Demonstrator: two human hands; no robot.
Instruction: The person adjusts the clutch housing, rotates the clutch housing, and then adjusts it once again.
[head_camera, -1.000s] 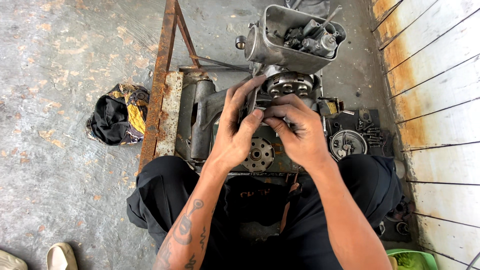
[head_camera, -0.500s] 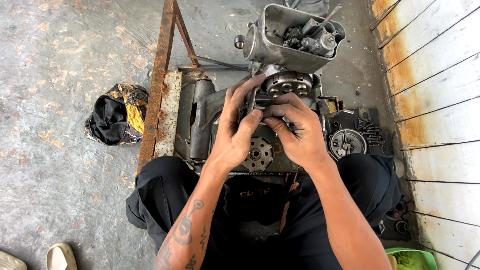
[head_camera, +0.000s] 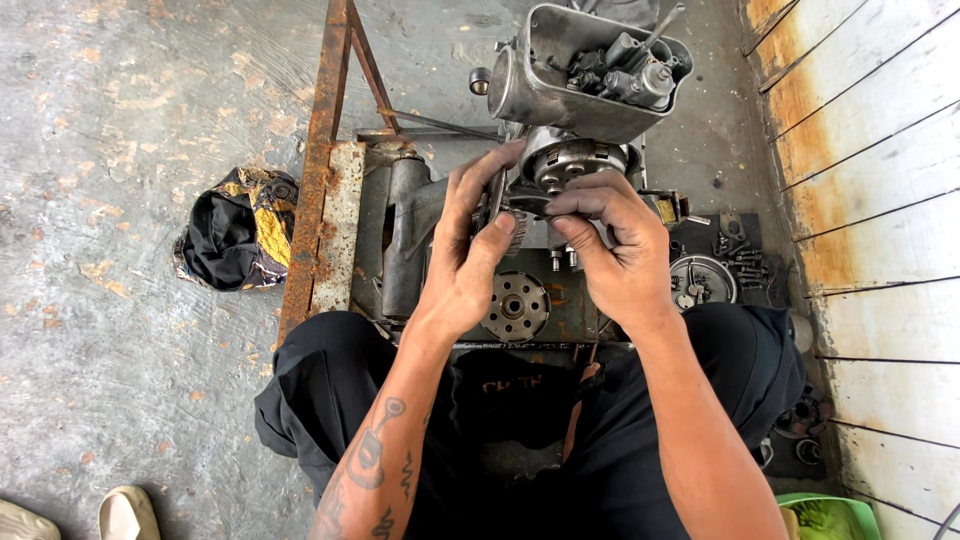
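Stained grey concrete floor (head_camera: 120, 110) in daylight, rust-streaked white wall (head_camera: 880, 200) at right.

Round grey clutch assembly (head_camera: 572, 165), upright between fingertips.

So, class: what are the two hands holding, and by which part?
Both the left hand and right hand pinch a thin toothed ring plate by its rim, beside the clutch drum.

Two hands (head_camera: 470, 265), one metal box (head_camera: 560, 85), seemingly two sandals (head_camera: 125, 512).
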